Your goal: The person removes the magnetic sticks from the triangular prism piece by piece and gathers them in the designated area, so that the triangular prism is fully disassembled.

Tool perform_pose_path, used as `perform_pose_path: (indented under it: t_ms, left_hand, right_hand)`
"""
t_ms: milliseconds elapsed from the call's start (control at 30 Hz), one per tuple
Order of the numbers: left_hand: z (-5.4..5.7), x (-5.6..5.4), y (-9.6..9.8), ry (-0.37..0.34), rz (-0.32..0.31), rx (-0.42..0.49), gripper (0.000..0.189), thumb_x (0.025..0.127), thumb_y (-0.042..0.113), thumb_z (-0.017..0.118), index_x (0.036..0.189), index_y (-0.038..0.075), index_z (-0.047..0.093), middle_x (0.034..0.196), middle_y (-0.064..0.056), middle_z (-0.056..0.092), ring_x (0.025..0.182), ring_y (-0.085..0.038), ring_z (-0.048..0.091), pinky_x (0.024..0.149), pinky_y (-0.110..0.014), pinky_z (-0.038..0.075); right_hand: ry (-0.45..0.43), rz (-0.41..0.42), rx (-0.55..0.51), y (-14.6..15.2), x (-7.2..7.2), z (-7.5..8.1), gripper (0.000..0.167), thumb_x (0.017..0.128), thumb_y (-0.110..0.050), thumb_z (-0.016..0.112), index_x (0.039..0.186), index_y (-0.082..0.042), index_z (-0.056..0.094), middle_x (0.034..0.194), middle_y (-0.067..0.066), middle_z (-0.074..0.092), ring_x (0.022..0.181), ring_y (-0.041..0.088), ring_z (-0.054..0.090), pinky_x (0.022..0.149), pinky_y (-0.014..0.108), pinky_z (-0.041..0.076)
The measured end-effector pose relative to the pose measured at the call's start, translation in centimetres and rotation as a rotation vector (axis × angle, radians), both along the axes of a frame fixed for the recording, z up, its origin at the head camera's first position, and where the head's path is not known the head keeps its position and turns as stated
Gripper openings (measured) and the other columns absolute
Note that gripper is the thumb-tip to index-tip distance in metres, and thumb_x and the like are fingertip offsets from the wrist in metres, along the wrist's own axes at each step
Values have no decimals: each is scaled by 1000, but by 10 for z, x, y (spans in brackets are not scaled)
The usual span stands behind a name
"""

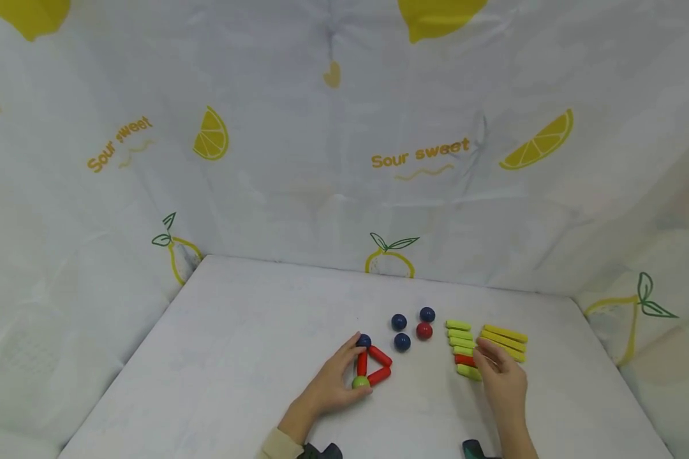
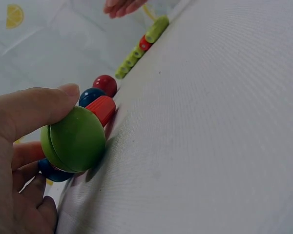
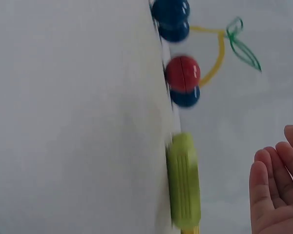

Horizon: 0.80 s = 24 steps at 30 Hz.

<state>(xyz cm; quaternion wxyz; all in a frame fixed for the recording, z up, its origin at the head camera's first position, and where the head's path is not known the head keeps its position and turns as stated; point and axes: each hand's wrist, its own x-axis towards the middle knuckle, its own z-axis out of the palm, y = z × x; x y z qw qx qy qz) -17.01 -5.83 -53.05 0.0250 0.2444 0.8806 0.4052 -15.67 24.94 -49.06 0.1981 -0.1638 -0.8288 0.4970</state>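
Observation:
My left hand holds a small frame of toy building balls and rods on the table, its thumb on the green ball and fingers by the blue ball. Three red rods form a triangle between these balls; its right corner shows no ball. Over a row of short light-green rods hovers my right hand, nearest a red rod in that row. In the right wrist view its fingers are loosely bent with nothing between them, apart from the light-green rod.
Three loose blue balls and a red ball lie between the hands. Longer yellow rods sit right of the light-green row. Behind the white table hangs a lemon-print cloth.

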Motion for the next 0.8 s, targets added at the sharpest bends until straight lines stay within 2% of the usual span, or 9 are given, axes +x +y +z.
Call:
perform_pose_path:
  t_ms: [100,167,200,267,333,467,533,667,800]
  left_hand:
    - [0,-1,0,5,-1,-3,65,82,44,67,138,18,45,157,4,24,141,-21,31,110,-47,36]
    - [0,-1,0,6,-1,-4,65,82,44,67,138,19,46,157,4,24,141,-21,31,109,-47,37]
    - [0,-1,0,9,0,-5,65,82,45,67,138,19,46,157,4,24,141,-21,32,109,-47,38]
    - [0,-1,0,11,3,-5,65,82,45,67,138,19,46,157,5,24,141,-20,32,109,-47,38]
    - [0,-1,0,22,2,-1,65,82,45,67,137,18,47,157,3,25,141,-21,32,108,-47,38]
    - [0,-1,0,43,-4,8,65,82,44,68,137,16,47,156,1,27,140,-23,34,108,-48,38]
    - [-1,-1,0,46,-7,9,65,82,44,69,136,16,48,156,0,27,140,-23,34,108,-48,38]
    - [0,-1,-1,50,-14,27,65,81,42,69,136,13,48,156,-2,28,140,-24,34,109,-48,37]
    - [1,-2,-1,56,-19,40,66,80,41,70,135,12,49,156,-3,28,141,-23,33,110,-48,36]
  right_hand:
    - [-26,201,-37,-28,1,2,29,91,-11,63,119,-5,63,118,12,65,96,-8,59,78,4,48]
    - [-94,318,-84,-48,3,9,31,89,-6,63,120,-3,62,120,14,65,102,3,63,82,10,51]
    - [-119,368,-90,-56,3,8,31,89,-7,64,120,-4,62,120,13,65,106,9,63,84,12,51]
    - [-156,449,-108,-70,2,4,32,89,-9,65,120,-6,63,120,12,65,111,20,63,87,19,53]
    - [-175,499,-122,-82,-1,-1,32,88,-11,66,120,-6,63,121,11,65,113,24,62,89,24,53]
    - [-175,543,-117,-96,-7,-15,33,88,-12,66,120,-7,64,121,10,65,113,25,62,90,28,53]
    - [-155,556,-82,-101,-10,-20,33,88,-12,66,120,-6,64,120,11,65,113,26,62,90,30,53]
    - [-153,524,-2,-110,-15,-25,31,87,-13,67,117,-8,66,117,9,67,110,25,63,89,31,54]
    - [-151,469,80,-120,-19,-25,29,84,-12,69,113,-7,68,110,9,68,99,22,64,84,32,57]
